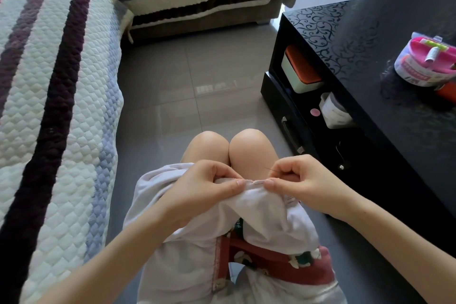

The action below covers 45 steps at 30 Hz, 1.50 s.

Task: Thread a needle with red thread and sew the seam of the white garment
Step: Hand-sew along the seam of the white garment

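Two hands are meeting over the person's lap, both working on the garment (266, 217). It is lying bunched across the thighs just behind the bare knees (209, 143), with its folds hanging down on both sides. The left hand (209, 185) is curling its fingers over the top edge of the cloth and pinching it with the thumb. The right hand (296, 180) is doing the same just beside it, with its fingers curled and its thumb pressing on the edge. Between the two thumbs the seam (255, 182) is being held taut, showing as a short pinkish strip, and the thumb tips are sitting close together without touching.

The needle (270, 169) is sticking out to the left from behind the right hand's fingers, a thin dark line just above the seam. I cannot tell whether the fingers are gripping it or whether it is standing in the cloth. Any thread on it is too fine to make out.

Under the garment a red patterned cloth (271, 261) is showing in the lap. On the left a sofa (61, 81) is running along the frame under a quilted striped cover. On the right a glossy black table (370, 57) is standing near the person's knees, well apart from the hands. A pink and white tub (427, 64) is sitting on its top near the right edge of the view, and a box (301, 69) with an orange lid is resting on the shelf below. Grey floor (197, 69) tiles are filling the space between sofa and table.
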{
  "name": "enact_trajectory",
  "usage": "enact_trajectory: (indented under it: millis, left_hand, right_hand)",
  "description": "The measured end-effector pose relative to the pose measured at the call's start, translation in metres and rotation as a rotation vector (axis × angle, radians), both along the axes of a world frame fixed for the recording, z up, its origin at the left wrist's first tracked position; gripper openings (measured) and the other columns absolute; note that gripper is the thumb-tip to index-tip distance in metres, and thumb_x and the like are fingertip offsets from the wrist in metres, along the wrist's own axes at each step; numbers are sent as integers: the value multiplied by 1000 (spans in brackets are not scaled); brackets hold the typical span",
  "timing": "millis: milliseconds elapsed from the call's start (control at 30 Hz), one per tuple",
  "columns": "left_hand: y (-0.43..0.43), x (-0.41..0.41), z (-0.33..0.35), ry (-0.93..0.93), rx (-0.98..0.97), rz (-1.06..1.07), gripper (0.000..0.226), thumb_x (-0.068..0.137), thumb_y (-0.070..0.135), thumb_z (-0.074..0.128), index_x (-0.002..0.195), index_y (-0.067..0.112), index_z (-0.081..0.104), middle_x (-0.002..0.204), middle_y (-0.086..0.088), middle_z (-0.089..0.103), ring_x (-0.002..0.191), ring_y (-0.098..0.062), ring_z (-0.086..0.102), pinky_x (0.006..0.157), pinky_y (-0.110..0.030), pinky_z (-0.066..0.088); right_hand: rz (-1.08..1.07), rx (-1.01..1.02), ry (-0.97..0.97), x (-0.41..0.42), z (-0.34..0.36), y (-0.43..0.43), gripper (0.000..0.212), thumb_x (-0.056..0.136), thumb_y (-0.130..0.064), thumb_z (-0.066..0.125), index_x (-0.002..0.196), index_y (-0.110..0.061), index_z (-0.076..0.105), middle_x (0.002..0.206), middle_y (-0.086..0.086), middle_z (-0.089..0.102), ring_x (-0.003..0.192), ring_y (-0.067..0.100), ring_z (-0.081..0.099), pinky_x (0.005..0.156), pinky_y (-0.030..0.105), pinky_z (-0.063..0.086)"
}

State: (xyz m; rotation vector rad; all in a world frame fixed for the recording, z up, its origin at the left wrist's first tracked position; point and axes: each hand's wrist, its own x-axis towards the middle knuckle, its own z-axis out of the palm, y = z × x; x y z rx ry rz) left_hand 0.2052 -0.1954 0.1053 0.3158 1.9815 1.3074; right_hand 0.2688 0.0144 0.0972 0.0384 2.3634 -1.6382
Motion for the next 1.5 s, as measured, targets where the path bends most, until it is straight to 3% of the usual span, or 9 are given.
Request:
enact_trajectory:
  millis: [67,133,200,300,500,600,1167,1267,1500]
  left_hand:
    - [3,2,0,18,2,24,12,88,23,68,83,17,76,80,6,75,80,0,67,73,-18,49]
    - [3,2,0,20,14,41,12,89,22,66,84,16,76,81,8,75,82,1,68,73,-15,49]
    - [2,3,-1,26,22,53,12,90,21,66,85,17,76,83,7,75,83,-1,68,74,-15,49]
    - [3,3,-1,29,34,68,13,90,21,66,83,18,76,82,7,75,83,-1,68,75,-17,50]
    - [5,4,-3,27,45,94,12,89,21,66,83,16,76,82,2,75,80,-2,66,75,-21,52]
    - [5,5,-2,28,51,98,12,89,19,66,83,14,75,81,2,75,77,0,66,71,-16,50]
    - [5,5,-2,71,76,49,10,87,19,68,86,13,76,83,1,75,82,-4,67,77,-22,54]
    - [6,6,-1,92,81,28,9,87,17,69,84,12,76,81,1,75,79,-3,67,73,-18,52]
    - [6,7,0,61,88,-13,10,86,19,69,86,11,76,84,-2,75,82,-5,67,78,-25,53]
  right_hand:
    - [-44,150,86,3,-6,-2,15,85,-33,69,78,-20,69,51,4,42,50,8,38,52,27,32]
    - [-99,235,180,7,-6,-5,13,85,-38,61,89,-26,65,55,1,47,51,9,43,52,27,38]
    - [-120,263,279,15,-1,-10,10,87,-31,56,89,-23,62,57,-6,52,52,10,48,52,22,40]
    - [-112,334,380,24,3,-18,10,84,-19,59,77,-17,65,49,-18,45,46,6,46,49,10,31]
    - [-125,370,381,23,5,-28,14,79,-18,60,66,-19,65,44,-16,39,43,8,42,46,16,32]
    - [-133,359,370,23,6,-29,15,79,-17,59,65,-20,64,43,-17,38,43,8,42,46,13,31]
    - [-102,398,340,18,6,-30,17,78,-20,57,64,-15,64,45,-12,42,46,10,42,49,20,33]
    - [-90,414,348,16,5,-32,18,78,-20,56,63,-14,63,45,-15,39,45,8,41,48,19,32]
    - [-85,409,336,15,3,-33,15,78,-20,57,67,-17,66,45,-20,38,44,3,42,50,16,34]
